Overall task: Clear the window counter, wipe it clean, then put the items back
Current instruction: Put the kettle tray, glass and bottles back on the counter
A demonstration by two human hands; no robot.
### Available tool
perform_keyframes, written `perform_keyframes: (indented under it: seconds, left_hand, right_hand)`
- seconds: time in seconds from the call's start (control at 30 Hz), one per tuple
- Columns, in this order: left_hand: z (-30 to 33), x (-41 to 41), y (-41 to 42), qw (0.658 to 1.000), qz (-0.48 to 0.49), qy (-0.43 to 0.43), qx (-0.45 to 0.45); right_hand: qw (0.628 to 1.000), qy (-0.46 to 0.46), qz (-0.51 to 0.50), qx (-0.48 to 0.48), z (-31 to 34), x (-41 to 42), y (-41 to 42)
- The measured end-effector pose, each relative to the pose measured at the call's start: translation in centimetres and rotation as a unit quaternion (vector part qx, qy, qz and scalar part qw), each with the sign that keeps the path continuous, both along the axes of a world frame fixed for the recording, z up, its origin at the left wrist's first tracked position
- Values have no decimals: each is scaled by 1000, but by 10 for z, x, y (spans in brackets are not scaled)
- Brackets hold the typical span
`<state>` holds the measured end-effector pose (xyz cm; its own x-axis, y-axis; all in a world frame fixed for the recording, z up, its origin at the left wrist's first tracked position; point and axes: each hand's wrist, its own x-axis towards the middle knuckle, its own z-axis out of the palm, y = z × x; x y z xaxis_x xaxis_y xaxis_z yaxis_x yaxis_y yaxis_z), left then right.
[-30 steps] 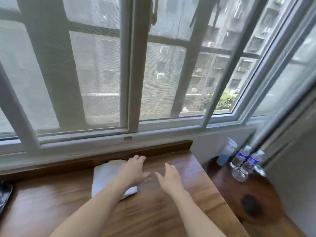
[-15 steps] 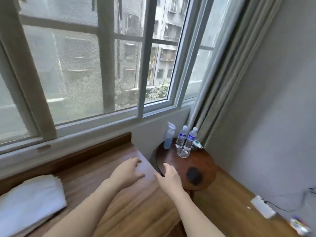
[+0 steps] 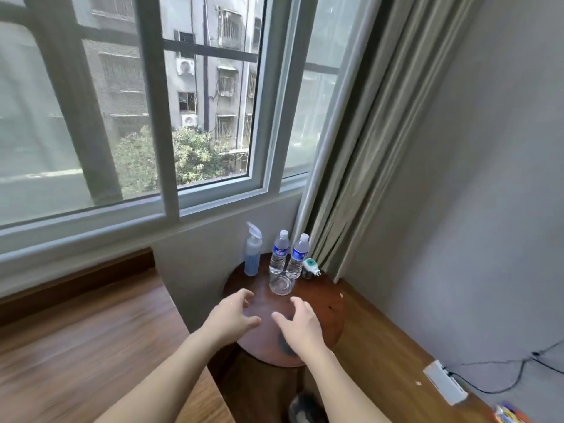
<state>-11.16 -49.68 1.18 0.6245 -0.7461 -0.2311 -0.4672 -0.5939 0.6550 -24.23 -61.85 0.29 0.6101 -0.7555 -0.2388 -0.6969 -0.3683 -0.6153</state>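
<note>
Reaching forward side by side, both bare forearms stretch over the round table [image 3: 331, 303]. The left hand [image 3: 229, 318] hangs with loosely curved, spread fingers and holds nothing; the right hand [image 3: 300, 323] mirrors it, thumb out, also empty. Just beyond the fingertips stands a clear glass [image 3: 281, 284], and behind it two water bottles [image 3: 288, 254], a spray bottle [image 3: 252, 250] to their left and a small plug-in device [image 3: 310, 267] to their right. The wooden window counter [image 3: 85, 340] lies at the left.
</note>
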Motion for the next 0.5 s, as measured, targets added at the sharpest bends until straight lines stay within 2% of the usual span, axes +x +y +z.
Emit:
perform_keyframes:
  seconds: [0.5]
  left_hand:
    - [-20,68,-132,997,38,62,-37]
  right_hand:
    - [998,-15,-63,18,-25,45,-124]
